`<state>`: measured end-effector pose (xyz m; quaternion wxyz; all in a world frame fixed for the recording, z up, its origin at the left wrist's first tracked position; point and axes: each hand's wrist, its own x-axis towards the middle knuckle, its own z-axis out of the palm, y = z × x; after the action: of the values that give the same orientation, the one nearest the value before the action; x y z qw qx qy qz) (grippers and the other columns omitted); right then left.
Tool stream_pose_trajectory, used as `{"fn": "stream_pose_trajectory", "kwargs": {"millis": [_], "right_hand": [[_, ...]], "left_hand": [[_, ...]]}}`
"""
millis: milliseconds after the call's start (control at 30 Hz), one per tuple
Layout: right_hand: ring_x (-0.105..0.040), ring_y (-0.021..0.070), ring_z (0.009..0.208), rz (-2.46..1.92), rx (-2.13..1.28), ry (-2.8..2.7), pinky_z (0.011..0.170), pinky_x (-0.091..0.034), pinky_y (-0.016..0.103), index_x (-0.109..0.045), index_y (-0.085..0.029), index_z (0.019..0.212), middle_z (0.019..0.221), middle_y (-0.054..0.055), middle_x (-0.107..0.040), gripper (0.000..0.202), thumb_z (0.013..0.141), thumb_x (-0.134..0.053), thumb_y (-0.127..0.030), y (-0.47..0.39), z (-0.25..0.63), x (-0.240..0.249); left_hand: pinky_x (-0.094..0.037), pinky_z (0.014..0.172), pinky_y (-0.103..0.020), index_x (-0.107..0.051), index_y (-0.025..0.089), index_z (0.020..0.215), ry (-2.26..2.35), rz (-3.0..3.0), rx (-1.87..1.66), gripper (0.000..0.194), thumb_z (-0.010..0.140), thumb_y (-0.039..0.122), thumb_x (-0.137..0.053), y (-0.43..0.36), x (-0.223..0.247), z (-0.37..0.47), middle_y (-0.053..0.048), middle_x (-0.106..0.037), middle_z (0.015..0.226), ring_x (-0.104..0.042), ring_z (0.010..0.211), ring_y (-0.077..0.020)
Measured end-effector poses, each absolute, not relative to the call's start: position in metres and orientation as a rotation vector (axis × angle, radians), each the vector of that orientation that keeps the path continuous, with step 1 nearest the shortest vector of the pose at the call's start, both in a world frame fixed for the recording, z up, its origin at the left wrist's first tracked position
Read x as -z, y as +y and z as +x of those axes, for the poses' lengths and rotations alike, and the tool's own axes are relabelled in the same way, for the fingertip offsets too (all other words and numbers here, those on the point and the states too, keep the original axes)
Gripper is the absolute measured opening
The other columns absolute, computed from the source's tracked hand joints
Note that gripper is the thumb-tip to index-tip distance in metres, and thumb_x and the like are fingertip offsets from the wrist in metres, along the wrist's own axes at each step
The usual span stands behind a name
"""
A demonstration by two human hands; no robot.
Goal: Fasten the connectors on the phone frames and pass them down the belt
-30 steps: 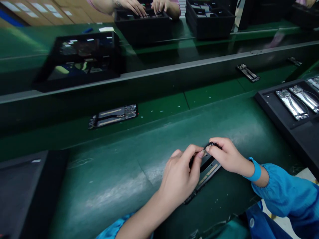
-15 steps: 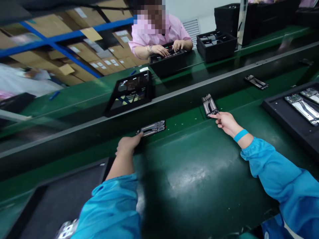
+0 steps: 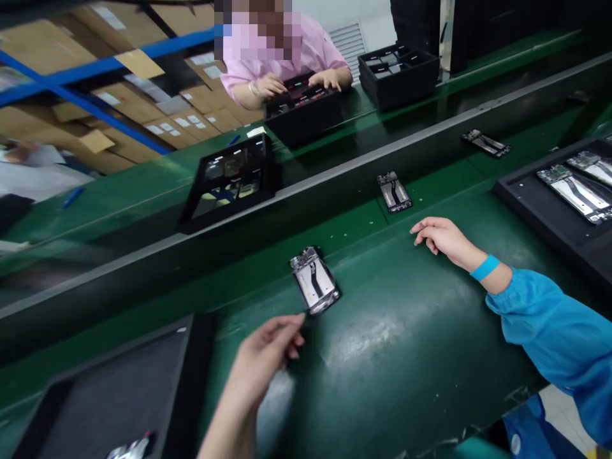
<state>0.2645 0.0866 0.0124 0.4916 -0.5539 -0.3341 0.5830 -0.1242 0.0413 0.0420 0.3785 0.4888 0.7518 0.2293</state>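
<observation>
My left hand [image 3: 270, 347] is at the lower middle, with its thumb and forefinger pinched at the lower left corner of an opened phone [image 3: 315, 280]. This phone shows a circuit board at its top, a silver battery area and a black flex cable. My right hand [image 3: 442, 239], with a blue wristband [image 3: 484, 268], hovers over the green mat with loosely bent fingers apart and nothing in them. Beyond its fingertips a second opened phone [image 3: 394, 192] lies on the green strip, not touched. Farther right on that strip lies another opened phone [image 3: 486, 143].
A black tray [image 3: 521, 204] with opened phones stands at the right. Another black tray [image 3: 184, 376] sits lower left. A raised metal-edged rail [image 3: 335, 172] crosses behind the phones. Across it, a person in a pink top [image 3: 310, 54] works over a black box [image 3: 306, 121].
My left hand has drawn its phone towards me and turned it more upright. My right hand has let go of the second phone and moved back. The camera view has shifted slightly.
</observation>
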Motion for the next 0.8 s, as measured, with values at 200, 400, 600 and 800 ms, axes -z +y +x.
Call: {"fn": "stream_pose_trajectory", "kwargs": {"millis": [200, 400, 600, 800], "right_hand": [[-0.038, 0.0081, 0.042, -1.377, -1.318, -1.098, 0.041, -0.027, 0.021, -0.070, -0.012, 0.084, 0.060, 0.000, -0.060, 0.020, 0.077, -0.052, -0.017, 0.071, 0.266, -0.010], [-0.042, 0.0111, 0.048, -1.441, -1.254, -1.188, 0.048, -0.032, 0.024, -0.070, -0.013, 0.088, 0.058, -0.003, -0.055, 0.024, 0.077, -0.052, -0.024, 0.065, 0.268, -0.005], [-0.054, 0.0141, 0.063, -1.528, -1.132, -1.740, 0.060, -0.036, 0.026, -0.072, -0.017, 0.080, 0.071, 0.000, -0.065, 0.014, 0.084, -0.060, -0.024, 0.036, 0.261, -0.028], [-0.053, 0.0159, 0.060, -1.776, -1.050, -2.431, 0.053, -0.021, 0.029, -0.066, -0.020, 0.073, 0.064, -0.001, -0.062, 0.035, 0.080, -0.082, -0.051, -0.009, 0.232, -0.060]], "left_hand": [[-0.053, 0.092, -0.042, -0.071, 0.023, 0.115, 1.517, 2.041, -0.520, 0.040, 0.088, 0.052, -0.063, 0.026, -0.036, -0.075, -0.008, -0.073, 0.102, -0.068, 0.097, -0.0267], [-0.040, 0.112, -0.053, -0.046, 0.019, 0.149, 1.315, 2.407, -0.454, 0.065, 0.091, 0.046, -0.054, 0.109, -0.020, -0.066, -0.016, -0.053, 0.149, -0.046, 0.139, -0.0345], [-0.038, 0.101, -0.051, -0.050, 0.024, 0.146, 1.401, 2.480, -0.401, 0.061, 0.094, 0.055, -0.056, 0.062, -0.010, -0.041, -0.011, -0.067, 0.117, -0.056, 0.117, -0.0338], [-0.041, 0.089, -0.042, -0.055, 0.025, 0.141, 1.247, 2.434, -0.440, 0.048, 0.098, 0.047, -0.056, -0.008, -0.020, -0.011, -0.007, -0.068, 0.112, -0.058, 0.106, -0.0284]]}}
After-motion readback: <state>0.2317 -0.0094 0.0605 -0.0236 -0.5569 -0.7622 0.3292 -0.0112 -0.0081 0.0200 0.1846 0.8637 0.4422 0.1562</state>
